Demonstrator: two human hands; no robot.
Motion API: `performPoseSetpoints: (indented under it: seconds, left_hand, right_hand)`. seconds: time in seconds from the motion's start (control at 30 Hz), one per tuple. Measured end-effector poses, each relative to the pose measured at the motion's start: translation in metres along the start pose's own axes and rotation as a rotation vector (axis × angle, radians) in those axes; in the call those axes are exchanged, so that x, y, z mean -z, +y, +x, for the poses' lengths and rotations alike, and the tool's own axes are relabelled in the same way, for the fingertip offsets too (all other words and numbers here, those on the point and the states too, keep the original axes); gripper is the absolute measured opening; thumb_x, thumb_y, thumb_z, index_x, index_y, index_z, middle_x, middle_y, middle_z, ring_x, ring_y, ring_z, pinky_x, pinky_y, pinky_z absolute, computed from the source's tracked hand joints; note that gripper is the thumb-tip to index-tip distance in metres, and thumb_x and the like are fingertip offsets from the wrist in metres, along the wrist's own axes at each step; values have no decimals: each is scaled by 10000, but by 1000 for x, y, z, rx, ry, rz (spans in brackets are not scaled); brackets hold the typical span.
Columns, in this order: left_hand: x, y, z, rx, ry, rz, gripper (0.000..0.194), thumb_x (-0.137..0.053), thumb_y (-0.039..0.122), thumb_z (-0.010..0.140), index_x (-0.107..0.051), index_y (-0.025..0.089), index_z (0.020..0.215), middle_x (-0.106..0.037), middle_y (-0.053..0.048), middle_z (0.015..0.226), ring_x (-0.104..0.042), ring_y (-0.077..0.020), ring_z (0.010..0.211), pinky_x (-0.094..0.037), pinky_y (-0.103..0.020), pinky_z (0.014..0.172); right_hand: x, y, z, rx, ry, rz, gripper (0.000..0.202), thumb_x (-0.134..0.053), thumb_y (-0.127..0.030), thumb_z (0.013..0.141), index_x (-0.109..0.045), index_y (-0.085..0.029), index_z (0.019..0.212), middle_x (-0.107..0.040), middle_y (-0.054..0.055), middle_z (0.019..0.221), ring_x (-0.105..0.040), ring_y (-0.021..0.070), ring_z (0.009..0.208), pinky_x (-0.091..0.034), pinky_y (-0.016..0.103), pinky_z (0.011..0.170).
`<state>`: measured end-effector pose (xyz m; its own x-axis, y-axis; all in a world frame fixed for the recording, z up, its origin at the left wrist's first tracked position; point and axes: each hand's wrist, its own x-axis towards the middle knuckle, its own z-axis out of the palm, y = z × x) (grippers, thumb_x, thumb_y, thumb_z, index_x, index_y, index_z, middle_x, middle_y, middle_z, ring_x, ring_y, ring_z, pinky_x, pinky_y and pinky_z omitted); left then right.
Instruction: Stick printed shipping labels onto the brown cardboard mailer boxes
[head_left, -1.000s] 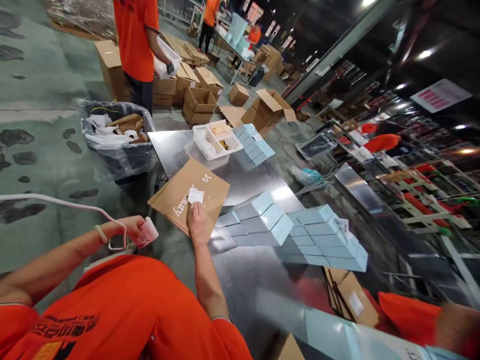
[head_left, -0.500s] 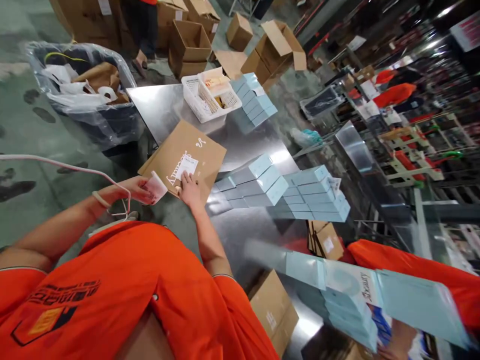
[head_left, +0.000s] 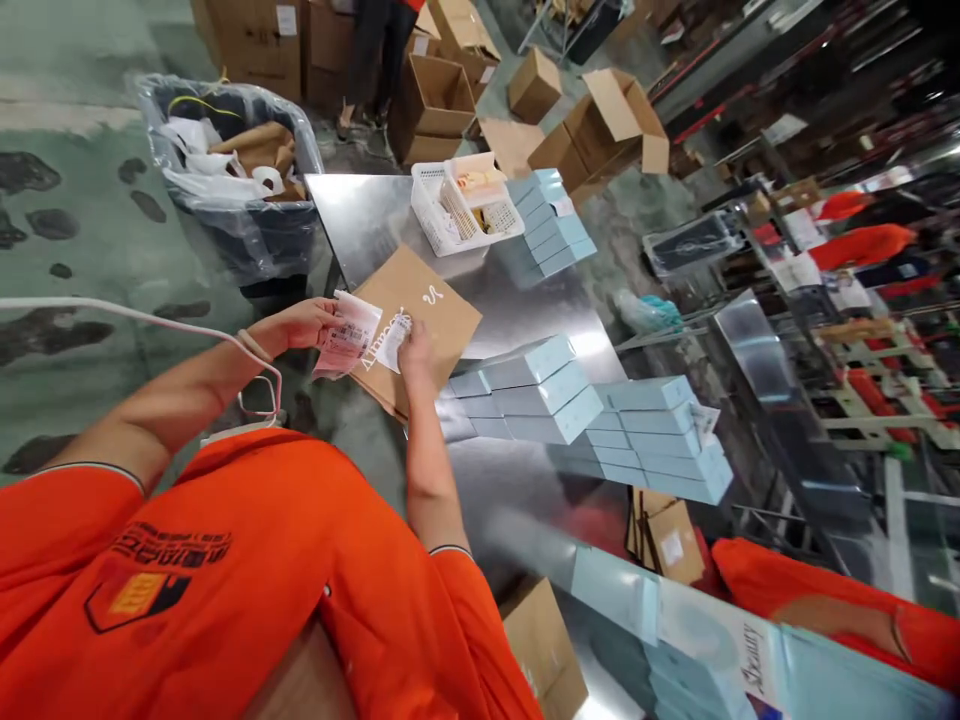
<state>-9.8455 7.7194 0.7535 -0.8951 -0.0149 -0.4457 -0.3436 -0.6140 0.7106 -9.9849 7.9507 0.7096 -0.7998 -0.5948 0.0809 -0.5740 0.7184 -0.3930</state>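
My left hand [head_left: 311, 323] is closed on the edge of thin printed label sheets [head_left: 349, 335], white and pinkish, held over the near left corner of a flat brown cardboard carton [head_left: 439, 305]. White lettering and a white squiggle mark the carton, which lies at the table's near edge. A white label [head_left: 392, 343] sits on its top beside the lettering. My right hand [head_left: 417, 358] is at the right edge of that label, smeared by motion. Whether its fingers grip the label or only press it cannot be made out.
Pale blue boxes [head_left: 536, 390] stand stacked on the metal table [head_left: 517, 290], right of the carton. A white basket [head_left: 442, 230] is at the far end. Left stands a lined bin [head_left: 247, 240]. A co-worker's orange sleeve [head_left: 787, 580] shows lower right, near more blue boxes.
My right hand has gone from spread fingers on the label to the label's right edge. My left hand has brought the label sheets up over the carton's corner. The view has shifted.
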Motion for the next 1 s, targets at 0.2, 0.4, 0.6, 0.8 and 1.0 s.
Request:
performPoseSetpoints:
  seconds: [0.2,0.4,0.6,0.8,1.0]
  left_hand:
    - [-11,34,23,2,73,16,117,-759,20,890,-825,60,978,-836,-77,826,-789,-174,887,-573,-392,1035]
    - [-13,60,49,-2,137,69,209,-605,1,968,-805,10,910,-836,-130,828,-822,-184,1052,-541,-368,1062]
    - [-20,68,55,19,109,76,192,-597,9,948,-780,-50,953,-849,-168,886,-811,-162,1088,-521,-376,1122]
    - [-18,68,43,0,145,80,186,-629,-14,956,-810,-3,1001,-842,-120,850,-798,-161,960,-554,-399,1115]
    - [9,53,30,16,165,133,151,-675,-28,987,-788,17,1076,-842,-83,873,-774,-155,862,-619,-385,1013]
  right_hand:
    - [-26,-27,-5,-70,-189,-233,787,-549,-358,1156,-314,16,1806,-199,302,1890,-218,371,1796,-189,584,1463]
    - [-20,-20,-4,-91,-231,-285,905,-579,-429,1134,-222,34,1825,-131,332,1892,-161,405,1804,-204,601,1445]
    - [-25,-10,-3,-39,-246,-286,927,-594,-438,1117,-211,12,1831,-111,326,1900,-132,419,1805,-185,632,1437]
    - [-28,14,-24,-99,-173,-116,1002,-716,-400,1038,-232,-6,1822,-236,333,1875,-242,370,1784,-283,565,1428]
    - [-32,42,-73,-260,28,65,803,-584,-325,1091,-312,-31,1787,-434,288,1805,-459,302,1685,-404,446,1374]
